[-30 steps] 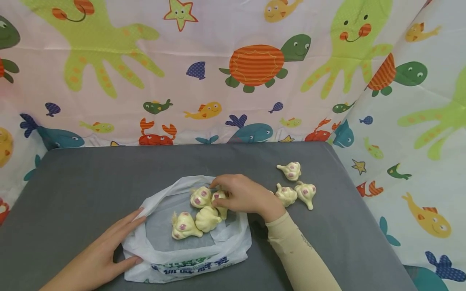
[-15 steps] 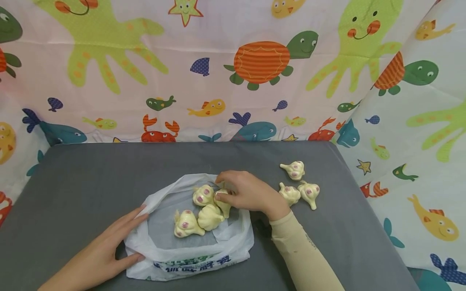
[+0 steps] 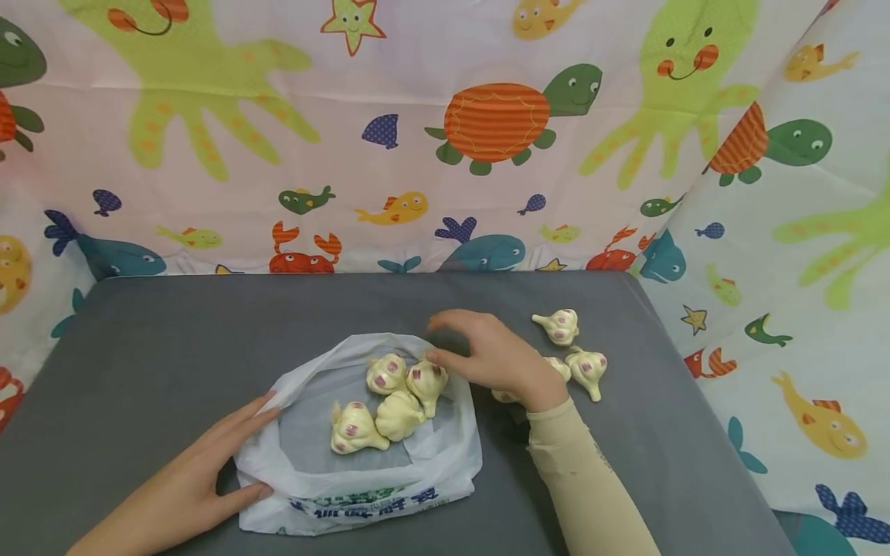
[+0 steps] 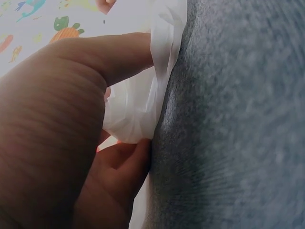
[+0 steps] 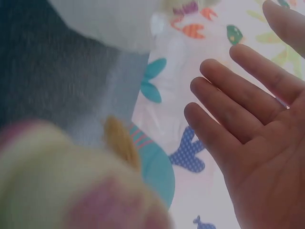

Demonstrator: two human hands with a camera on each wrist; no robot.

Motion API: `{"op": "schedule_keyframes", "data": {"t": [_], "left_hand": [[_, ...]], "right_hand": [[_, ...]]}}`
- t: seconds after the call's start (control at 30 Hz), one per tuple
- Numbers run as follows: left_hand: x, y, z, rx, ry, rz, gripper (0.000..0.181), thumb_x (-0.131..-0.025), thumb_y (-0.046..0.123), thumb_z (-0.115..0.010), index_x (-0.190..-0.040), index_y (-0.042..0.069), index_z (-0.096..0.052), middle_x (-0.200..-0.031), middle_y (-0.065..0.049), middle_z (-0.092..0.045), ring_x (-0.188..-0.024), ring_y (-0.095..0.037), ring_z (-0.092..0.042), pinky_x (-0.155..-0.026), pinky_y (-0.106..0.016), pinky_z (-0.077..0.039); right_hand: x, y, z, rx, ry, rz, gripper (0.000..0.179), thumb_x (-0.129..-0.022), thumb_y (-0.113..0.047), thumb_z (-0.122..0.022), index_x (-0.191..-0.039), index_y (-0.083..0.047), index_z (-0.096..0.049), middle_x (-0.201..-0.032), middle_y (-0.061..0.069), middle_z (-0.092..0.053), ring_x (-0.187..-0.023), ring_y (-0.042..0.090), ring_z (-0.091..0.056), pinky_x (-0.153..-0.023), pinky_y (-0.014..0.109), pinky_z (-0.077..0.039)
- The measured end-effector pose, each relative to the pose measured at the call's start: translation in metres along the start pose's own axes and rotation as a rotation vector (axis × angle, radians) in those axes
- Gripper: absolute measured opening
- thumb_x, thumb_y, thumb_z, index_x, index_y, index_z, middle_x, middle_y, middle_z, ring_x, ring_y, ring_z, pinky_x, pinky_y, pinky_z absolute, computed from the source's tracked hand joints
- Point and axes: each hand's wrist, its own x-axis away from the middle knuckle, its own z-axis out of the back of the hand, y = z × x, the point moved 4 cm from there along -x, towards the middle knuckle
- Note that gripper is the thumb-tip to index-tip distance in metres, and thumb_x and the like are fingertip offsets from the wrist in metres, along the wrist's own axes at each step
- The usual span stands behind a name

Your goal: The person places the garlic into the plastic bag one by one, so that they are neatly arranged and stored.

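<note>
A white plastic bag [image 3: 361,511] with printed lettering lies with its mouth wide in the head view. Several garlic bulbs [image 3: 399,415], pale with purplish marks, lie together inside it. My left hand [image 3: 202,483] holds the bag's left side between thumb and fingers; in the left wrist view the plastic [image 4: 131,112] bunches between them. Over the bag's far right rim hovers my right hand [image 3: 490,351], just above the rightmost bulb [image 3: 429,380]. Its fingers [image 5: 238,90] are extended in the right wrist view, and the palm holds nothing.
More garlic bulbs [image 3: 558,327] lie on the grey tabletop [image 3: 174,340] right of the bag, partly behind my right forearm [image 3: 584,479]. A sea-animal printed curtain [image 3: 389,77] hangs behind and to the right of the table.
My right hand has released the garlic bulb in the bag and drawn back slightly to the right and upward, uncovering it. The left hand stays on the bag.
</note>
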Motion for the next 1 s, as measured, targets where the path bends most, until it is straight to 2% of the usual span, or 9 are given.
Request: {"op": "schedule_keyframes", "data": {"t": [0.23, 0.43, 0.67, 0.8, 1.0], "left_hand": [[-0.002, 0.001, 0.002, 0.0, 0.009, -0.02, 0.098, -0.089, 0.044, -0.093, -0.17, 0.029, -0.04, -0.177, 0.003, -0.032, -0.152, 0.01, -0.023, -0.107, 0.001, -0.016], [-0.002, -0.002, 0.002, -0.01, 0.009, 0.0, 0.099, -0.087, 0.045, -0.093, -0.17, 0.032, -0.04, -0.176, 0.004, -0.033, -0.15, 0.013, -0.023, -0.106, 0.001, -0.016], [0.001, -0.001, 0.001, -0.006, 0.027, -0.028, 0.102, -0.084, 0.04, -0.097, -0.169, 0.027, -0.042, -0.176, 0.002, -0.035, -0.149, 0.016, -0.022, -0.106, 0.001, -0.018], [0.0, 0.0, 0.001, -0.008, 0.029, -0.032, 0.103, -0.084, 0.04, -0.097, -0.169, 0.028, -0.041, -0.176, 0.003, -0.034, -0.148, 0.016, -0.023, -0.106, 0.001, -0.018], [-0.002, 0.003, 0.002, -0.001, 0.037, -0.067, 0.104, -0.082, 0.034, -0.099, -0.169, 0.024, -0.043, -0.176, 0.001, -0.034, -0.15, 0.015, -0.023, -0.107, 0.001, -0.019]], "right_hand": [[0.01, 0.007, 0.016, -0.007, 0.08, -0.042, 0.044, -0.105, -0.032, -0.077, -0.142, -0.009, -0.069, -0.144, 0.006, -0.068, -0.141, 0.026, -0.059, -0.116, 0.05, -0.047], [0.011, 0.011, 0.018, -0.009, 0.079, -0.04, 0.047, -0.105, -0.033, -0.077, -0.144, -0.009, -0.067, -0.147, 0.007, -0.067, -0.143, 0.026, -0.058, -0.117, 0.051, -0.047], [0.013, 0.015, 0.023, 0.01, 0.09, -0.067, 0.044, -0.104, -0.03, -0.078, -0.142, -0.009, -0.07, -0.143, 0.007, -0.069, -0.14, 0.027, -0.06, -0.116, 0.052, -0.047], [0.015, 0.016, 0.027, 0.002, 0.093, -0.08, 0.044, -0.104, -0.03, -0.078, -0.141, -0.009, -0.07, -0.143, 0.007, -0.069, -0.14, 0.028, -0.06, -0.116, 0.053, -0.046], [0.018, 0.02, 0.033, 0.0, 0.115, -0.113, 0.045, -0.103, -0.032, -0.078, -0.142, -0.01, -0.069, -0.143, 0.006, -0.069, -0.14, 0.028, -0.059, -0.117, 0.054, -0.045]]}}
